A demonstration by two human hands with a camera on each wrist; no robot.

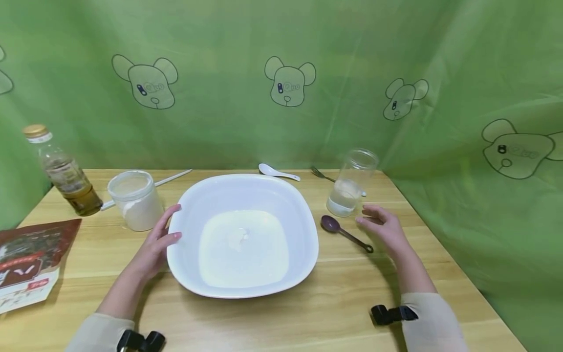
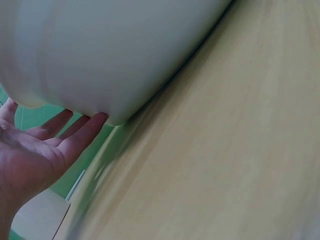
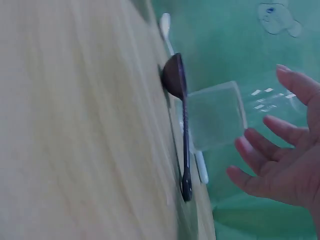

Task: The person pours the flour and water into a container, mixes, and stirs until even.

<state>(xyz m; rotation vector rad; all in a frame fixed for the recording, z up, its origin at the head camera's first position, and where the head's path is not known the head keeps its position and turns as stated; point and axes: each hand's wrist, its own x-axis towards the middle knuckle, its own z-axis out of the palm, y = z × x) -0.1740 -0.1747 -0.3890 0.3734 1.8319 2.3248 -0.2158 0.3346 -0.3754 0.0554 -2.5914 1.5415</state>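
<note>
A large white basin (image 1: 243, 288) stands mid-table with some whitish liquid or powder in its bottom; I cannot tell which. At its left side my left hand (image 1: 155, 244) holds it, two fingertips over the rim and other fingers against the outer wall in the left wrist view. My right hand (image 1: 387, 229) hovers with loosely spread fingers, holding nothing. Closest to it are a clear glass jar (image 1: 345, 195) part-filled with clear liquid and a dark purple spoon (image 1: 331, 224) lying on the table. The right wrist view shows the fingers apart, beside the jar.
Left of the basin stand a jar of white powder (image 1: 141, 210) and a tilted-looking bottle of amber liquid (image 1: 70, 181). A red and white packet (image 1: 35, 264) lies at the left edge. Behind are a white stick (image 1: 173, 177), a white spoon (image 1: 274, 172) and a fork (image 1: 321, 174).
</note>
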